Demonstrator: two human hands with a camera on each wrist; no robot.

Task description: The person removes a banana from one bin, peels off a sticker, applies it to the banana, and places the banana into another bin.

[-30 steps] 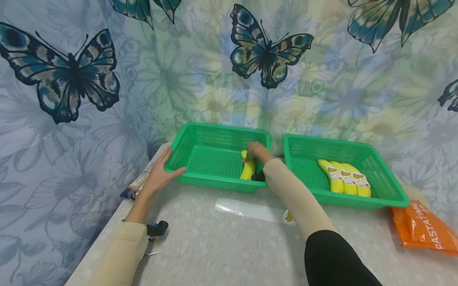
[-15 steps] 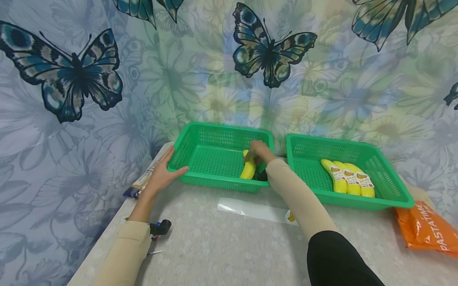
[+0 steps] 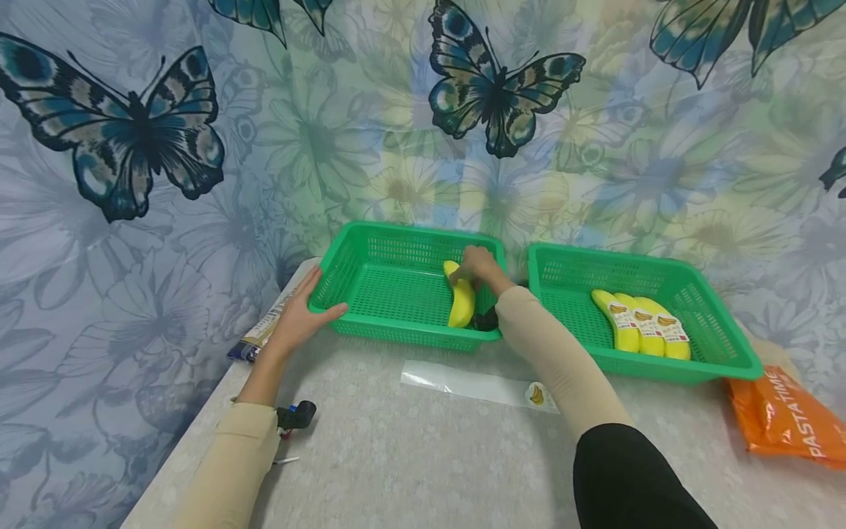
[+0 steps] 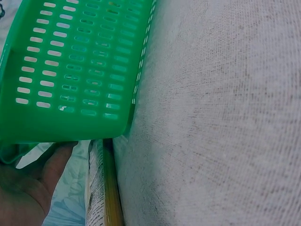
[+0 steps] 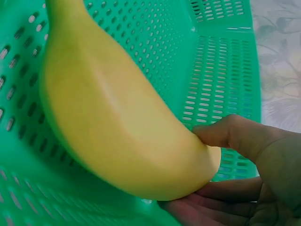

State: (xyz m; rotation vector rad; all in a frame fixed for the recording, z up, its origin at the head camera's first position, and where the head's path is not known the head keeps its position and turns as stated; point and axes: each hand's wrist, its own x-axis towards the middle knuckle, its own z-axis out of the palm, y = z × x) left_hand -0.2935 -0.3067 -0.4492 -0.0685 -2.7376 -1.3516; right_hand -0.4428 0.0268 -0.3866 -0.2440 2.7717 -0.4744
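In the left green basket (image 3: 390, 334), my right hand (image 3: 481, 266) pinches a yellow banana (image 3: 463, 303) near one end. The right wrist view shows the thumb on one side of the banana (image 5: 117, 117) and the fingers under the other, with the basket's perforated floor behind it. At the same basket's left end, my left hand (image 3: 296, 321) touches the corner, thumb stretched along the front wall and fingers straight along the side. From the left wrist, the thumb (image 4: 55, 167) shows at the basket's end wall (image 4: 75, 117).
A second green basket (image 3: 661, 367) to the right holds a row of labelled bananas (image 3: 637, 325). In front lies a clear plastic strip (image 3: 463, 383) with a banana sticker (image 3: 537, 395). An orange PASTA TIME bag (image 3: 786, 419) lies far right, a printed packet (image 3: 254, 342) behind my left arm.
My right hand has raised the banana a little and shifted it toward the basket's back. My left hand stays at the basket corner.
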